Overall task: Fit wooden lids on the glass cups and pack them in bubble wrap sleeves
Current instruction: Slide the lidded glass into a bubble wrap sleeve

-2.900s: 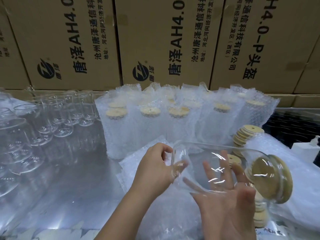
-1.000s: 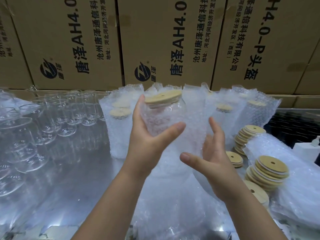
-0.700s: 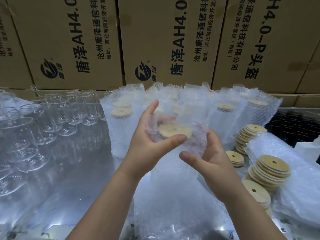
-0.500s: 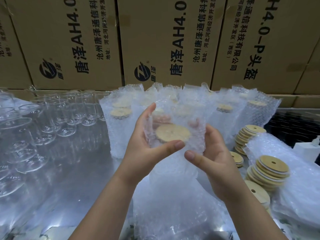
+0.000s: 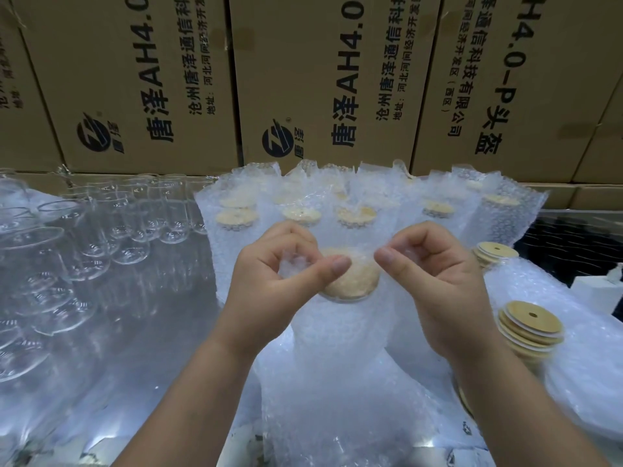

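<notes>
At far left the bare glass cups stand crowded together without lids, which we take for stock waiting its turn. Our left hand pinches one edge of the mouth of the bubble wrap sleeve between thumb and curled fingers. The sleeve stands upright before us, so the load sits base down. The wooden lid shows through the film between our hands. Our right hand pinches the opposite edge the same way, probably to pull the mouth up and settle the contents.

That sleeve holds one lidded glass cup, its top below the mouth. Behind it, the packed sleeves each show a lid inside. At right, loose lids lie stacked on a bubble wrap sheet.
</notes>
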